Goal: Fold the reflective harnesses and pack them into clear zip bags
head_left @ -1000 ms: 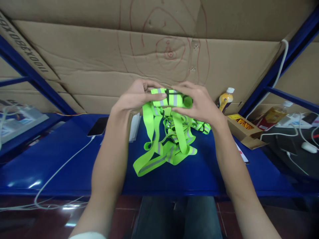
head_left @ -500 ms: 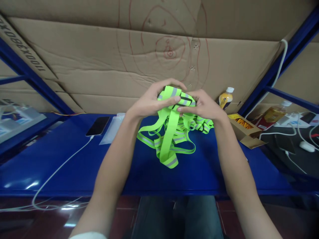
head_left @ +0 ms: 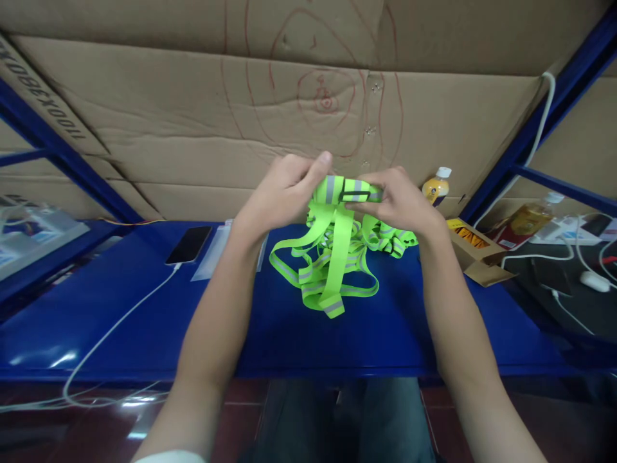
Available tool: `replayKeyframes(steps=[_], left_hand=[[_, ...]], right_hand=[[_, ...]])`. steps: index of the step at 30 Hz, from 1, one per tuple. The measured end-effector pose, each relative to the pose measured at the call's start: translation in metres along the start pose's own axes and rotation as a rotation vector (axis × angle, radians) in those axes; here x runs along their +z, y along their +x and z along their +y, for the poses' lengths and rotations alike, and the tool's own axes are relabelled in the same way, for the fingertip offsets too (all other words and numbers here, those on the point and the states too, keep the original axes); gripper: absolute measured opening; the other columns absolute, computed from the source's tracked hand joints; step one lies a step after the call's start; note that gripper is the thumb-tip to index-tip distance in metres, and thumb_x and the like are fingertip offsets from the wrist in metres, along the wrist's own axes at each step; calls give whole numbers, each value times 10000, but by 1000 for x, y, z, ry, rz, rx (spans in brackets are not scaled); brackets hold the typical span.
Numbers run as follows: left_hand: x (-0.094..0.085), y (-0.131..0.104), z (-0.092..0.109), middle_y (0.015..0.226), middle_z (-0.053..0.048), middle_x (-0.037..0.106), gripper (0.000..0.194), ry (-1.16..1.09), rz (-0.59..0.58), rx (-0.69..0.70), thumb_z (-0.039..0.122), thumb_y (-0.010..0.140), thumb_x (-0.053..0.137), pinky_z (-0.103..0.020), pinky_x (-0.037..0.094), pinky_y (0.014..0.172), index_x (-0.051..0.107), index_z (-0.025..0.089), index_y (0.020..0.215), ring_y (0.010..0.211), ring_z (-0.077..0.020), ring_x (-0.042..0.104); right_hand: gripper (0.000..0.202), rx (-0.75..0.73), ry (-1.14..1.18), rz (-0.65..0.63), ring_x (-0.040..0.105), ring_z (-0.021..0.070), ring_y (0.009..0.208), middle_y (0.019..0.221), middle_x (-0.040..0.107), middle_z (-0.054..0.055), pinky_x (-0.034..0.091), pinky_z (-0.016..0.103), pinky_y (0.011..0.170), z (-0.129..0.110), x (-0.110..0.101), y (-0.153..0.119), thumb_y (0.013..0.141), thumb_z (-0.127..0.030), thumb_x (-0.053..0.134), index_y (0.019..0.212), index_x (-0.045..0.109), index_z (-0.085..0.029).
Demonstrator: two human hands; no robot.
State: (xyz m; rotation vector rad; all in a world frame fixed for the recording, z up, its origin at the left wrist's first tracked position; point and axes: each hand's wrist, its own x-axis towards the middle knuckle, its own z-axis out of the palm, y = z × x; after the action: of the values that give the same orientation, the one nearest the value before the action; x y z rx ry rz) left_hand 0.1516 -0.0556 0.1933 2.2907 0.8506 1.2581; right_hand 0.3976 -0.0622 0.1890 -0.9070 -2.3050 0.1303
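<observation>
A folded bundle of neon green strap (head_left: 332, 188) with grey reflective stripes and a black buckle is held up between my hands. My left hand (head_left: 292, 190) is closed on the bundle's left end, its thumb raised along the top edge. At the right end my right hand (head_left: 398, 196) pinches it beside the black buckle, thumb below and fingers behind. One length of strap hangs from the bundle to a loose, tangled pile of the same strap (head_left: 357, 283) on the blue table (head_left: 299, 347).
A phone (head_left: 189, 245) on a white cable and a clear plastic bag (head_left: 212, 257) lie left. At right are a small bottle (head_left: 436, 186), an open carton (head_left: 475, 251) and a larger bottle (head_left: 530, 218). Cardboard (head_left: 168, 96) stands behind; power strips sit at both sides.
My left thumb has lifted from the front of the bundle to its top edge, and my left hand has shifted slightly left. The bundle looks flatter, and the hanging strap has swung right.
</observation>
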Motion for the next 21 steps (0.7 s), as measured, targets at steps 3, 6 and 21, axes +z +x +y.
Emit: replayKeyframes(steps=[3, 6, 21], left_hand=[[0, 0, -3, 784, -30, 716, 398, 137, -12, 31, 527, 1080, 586, -333, 523, 836, 773, 209, 934, 924, -246, 664], [-6, 0, 0, 916, -57, 776, 383, 260, -91, 32, 511, 1069, 590, -353, 522, 911, 796, 196, 994, 957, -265, 682], [-18, 3, -25, 988, -93, 787, 584, -389, -125, -152, 544, 743, 974, -373, 618, 756, 722, 207, 1147, 871, -260, 760]], right_hand=[[275, -33, -138, 63, 564, 196, 751, 731, 639, 18, 434, 339, 751, -1, 10, 3, 997, -392, 705, 796, 669, -207], [116, -85, -213, 138, 670, 261, 899, 901, 739, 68, 481, 383, 845, 1, 21, 6, 978, -209, 628, 939, 736, -202], [493, -216, -236, 291, 589, 359, 1447, 1526, 644, 111, 471, 605, 1219, -4, 28, 9, 1050, -338, 557, 1534, 637, -297]])
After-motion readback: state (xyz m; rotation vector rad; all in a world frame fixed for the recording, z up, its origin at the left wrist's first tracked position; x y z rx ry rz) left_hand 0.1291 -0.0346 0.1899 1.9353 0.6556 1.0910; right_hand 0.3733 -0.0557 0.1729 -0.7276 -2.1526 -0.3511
